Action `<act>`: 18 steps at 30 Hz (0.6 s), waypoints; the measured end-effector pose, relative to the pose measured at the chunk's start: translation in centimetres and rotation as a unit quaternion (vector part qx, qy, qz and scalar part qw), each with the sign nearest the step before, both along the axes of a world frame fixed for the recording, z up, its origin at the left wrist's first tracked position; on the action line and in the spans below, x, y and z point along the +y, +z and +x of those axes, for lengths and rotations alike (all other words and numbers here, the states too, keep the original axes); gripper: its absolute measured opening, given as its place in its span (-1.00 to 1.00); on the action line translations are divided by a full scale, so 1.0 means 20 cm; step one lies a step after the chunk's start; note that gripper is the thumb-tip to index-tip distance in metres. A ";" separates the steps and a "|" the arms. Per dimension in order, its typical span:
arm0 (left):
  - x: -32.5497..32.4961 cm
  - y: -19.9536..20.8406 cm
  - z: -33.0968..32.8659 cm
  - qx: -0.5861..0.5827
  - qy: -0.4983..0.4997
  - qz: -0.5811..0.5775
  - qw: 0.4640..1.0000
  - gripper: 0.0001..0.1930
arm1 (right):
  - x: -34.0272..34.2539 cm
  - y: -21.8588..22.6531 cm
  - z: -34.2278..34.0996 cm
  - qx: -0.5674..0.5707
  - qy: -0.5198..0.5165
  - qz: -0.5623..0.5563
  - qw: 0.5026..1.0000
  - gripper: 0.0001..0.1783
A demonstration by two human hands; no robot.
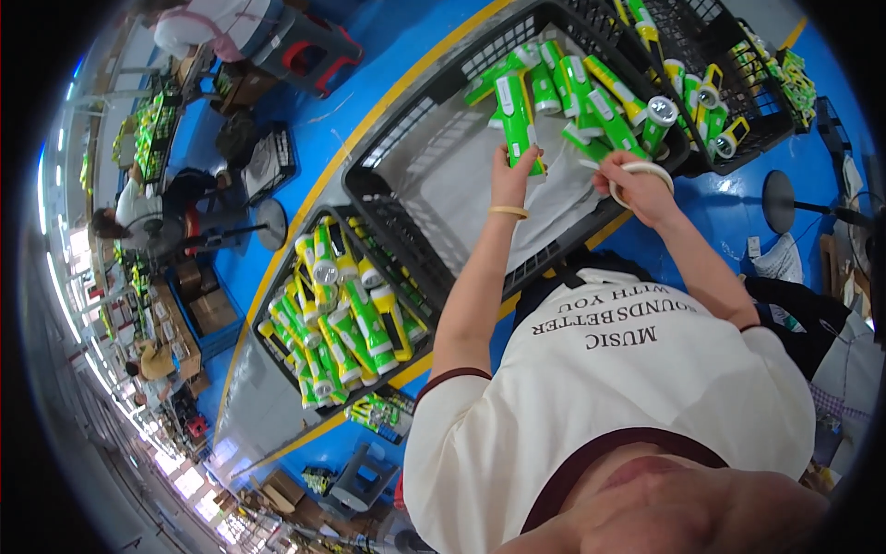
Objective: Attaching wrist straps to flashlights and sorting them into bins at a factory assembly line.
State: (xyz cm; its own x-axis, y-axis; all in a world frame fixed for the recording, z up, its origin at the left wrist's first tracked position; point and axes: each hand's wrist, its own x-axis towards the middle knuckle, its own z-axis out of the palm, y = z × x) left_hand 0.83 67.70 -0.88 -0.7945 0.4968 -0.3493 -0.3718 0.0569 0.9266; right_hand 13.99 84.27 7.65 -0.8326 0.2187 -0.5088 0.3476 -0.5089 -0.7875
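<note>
My left hand (517,174) is closed around the lower end of a green flashlight (514,106) with a pale strip along its side. It holds the flashlight up over a black plastic crate (406,222). My right hand (639,192) is closed on a white ring that looks like a roll of tape (652,169), looped about its fingers. A small white piece shows by those fingertips, too small to make out. Several green and yellow flashlights lie heaped in the crate's far right part, just beyond both hands. Pale sheeting (461,198) lines the crate's bottom.
To the left, another black crate (429,342) is piled with flashlights. More crates (752,138) with flashlights stand at the far right. A black fan (780,201) is on the right. Yellow lines (318,198) cross the blue floor (323,120). Other people (198,32) are at the left.
</note>
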 end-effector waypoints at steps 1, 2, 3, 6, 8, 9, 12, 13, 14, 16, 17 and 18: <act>-0.05 0.14 0.05 -0.008 0.008 0.047 0.999 -0.60 | -0.06 0.06 -0.05 0.021 0.024 -0.028 0.999 -0.86; -0.11 0.27 0.09 -0.013 0.022 0.094 0.995 -0.58 | -0.12 0.12 -0.11 0.034 0.075 -0.036 0.996 -0.87; -0.18 0.37 0.12 -0.013 0.033 0.089 0.995 -0.58 | -0.19 0.20 -0.16 0.065 0.109 -0.034 0.991 -0.87; -0.37 0.61 0.21 0.109 0.077 0.141 0.981 -0.34 | -0.38 0.30 -0.25 0.121 0.179 -0.028 0.976 -0.85; -0.50 0.67 0.26 0.160 0.119 0.128 0.972 -0.33 | -0.52 0.42 -0.30 0.140 0.262 0.064 0.953 -0.84; -0.55 0.70 0.28 0.207 0.147 0.122 0.960 -0.33 | -0.60 0.45 -0.31 0.139 0.251 0.054 0.956 -0.81; -0.67 0.76 0.34 0.247 0.217 0.090 0.940 -0.48 | -0.74 0.48 -0.31 0.186 0.274 0.051 0.942 -0.78; -0.72 0.77 0.36 0.252 0.236 0.064 0.936 -0.54 | -0.78 0.49 -0.31 0.188 0.283 0.049 0.939 -0.78; -0.74 0.78 0.37 0.283 0.256 0.086 0.920 -0.62 | -0.82 0.50 -0.31 0.194 0.290 0.093 0.933 -0.77; -0.81 0.73 0.38 0.273 0.278 0.090 0.916 -0.62 | -0.90 0.53 -0.32 0.204 0.303 0.136 0.921 -0.75; -0.84 0.72 0.38 0.260 0.293 0.097 0.915 -0.62 | -0.94 0.55 -0.33 0.203 0.307 0.230 0.901 -0.75; -0.87 0.75 0.40 0.223 0.295 0.113 0.922 -0.63 | -0.97 0.57 -0.34 0.199 0.306 0.323 0.873 -0.74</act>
